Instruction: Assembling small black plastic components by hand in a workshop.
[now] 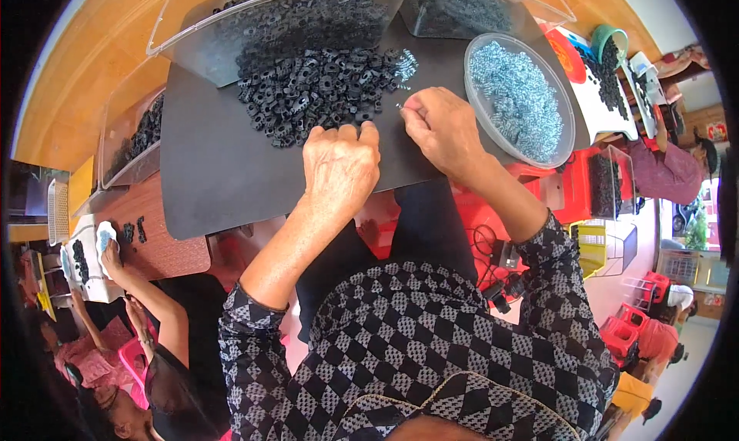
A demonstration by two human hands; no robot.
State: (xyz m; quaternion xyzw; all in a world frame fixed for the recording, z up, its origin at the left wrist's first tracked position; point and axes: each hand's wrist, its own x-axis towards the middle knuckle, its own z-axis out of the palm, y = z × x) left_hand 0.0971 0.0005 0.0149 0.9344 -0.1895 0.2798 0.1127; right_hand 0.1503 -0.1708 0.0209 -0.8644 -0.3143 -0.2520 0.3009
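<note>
A heap of small black plastic parts [308, 94] lies on the dark grey board in front of me. My left hand [341, 157] rests at its near edge, back up, fingers curled under; what they hold, if anything, is hidden. To the right of the heap, my right hand [443, 129] is closed in a pinch, a tiny silvery spring [399, 106] showing at its fingertips. A small cluster of similar springs [406, 65] lies beside the heap. Right of my right hand is a round clear tub [570, 125] full of pale blue-silver springs.
Clear bins [192, 52] with more black parts and springs line the board's [204, 187] far side. Another bin [115, 152] stands left. Co-workers sit at both sides; one's hand [113, 258] works over a white dish. A red stool [566, 191] stands at right.
</note>
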